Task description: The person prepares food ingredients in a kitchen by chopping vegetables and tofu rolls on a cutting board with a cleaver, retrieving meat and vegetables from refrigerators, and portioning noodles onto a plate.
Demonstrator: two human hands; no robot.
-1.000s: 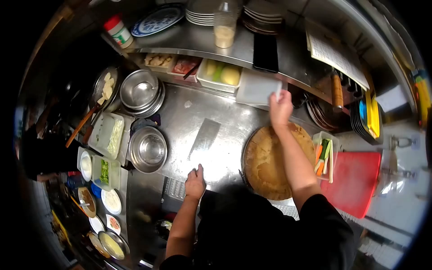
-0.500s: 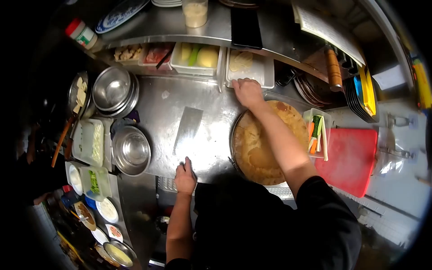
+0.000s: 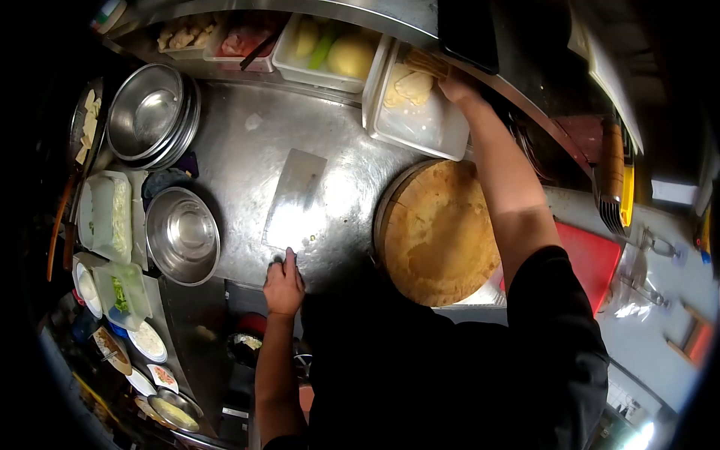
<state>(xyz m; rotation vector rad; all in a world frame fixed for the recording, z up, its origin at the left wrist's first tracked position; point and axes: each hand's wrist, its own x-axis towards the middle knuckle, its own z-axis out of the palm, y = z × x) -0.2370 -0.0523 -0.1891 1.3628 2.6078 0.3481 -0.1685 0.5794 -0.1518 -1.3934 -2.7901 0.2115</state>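
Observation:
My right hand [image 3: 456,86] reaches into the back of a white tub [image 3: 450,139] under the shelf, its fingers partly hidden by the shelf edge. Pale slices [image 3: 409,85] lie in the tub, and a brownish bundle [image 3: 426,64] is beside my fingertips. At the front edge of the steel counter [image 3: 240,150], my left hand [image 3: 284,286] rests with its index finger stretched out, close to the near end of a cleaver-like flat blade [image 3: 295,195]. A round wooden chopping block [image 3: 439,232] stands below my right forearm.
Steel bowls [image 3: 146,112] are stacked at the left, with a single bowl [image 3: 182,235] nearer. Tubs of potatoes [image 3: 351,55] and meat [image 3: 244,41] stand along the back. A red board [image 3: 585,262] is on the right. A fork [image 3: 611,210] hangs by the shelf.
My right hand has gone from the lid, past the tub's front rim, to the tub's back. The tub is now uncovered and tilted in view. My left hand stays by the counter edge.

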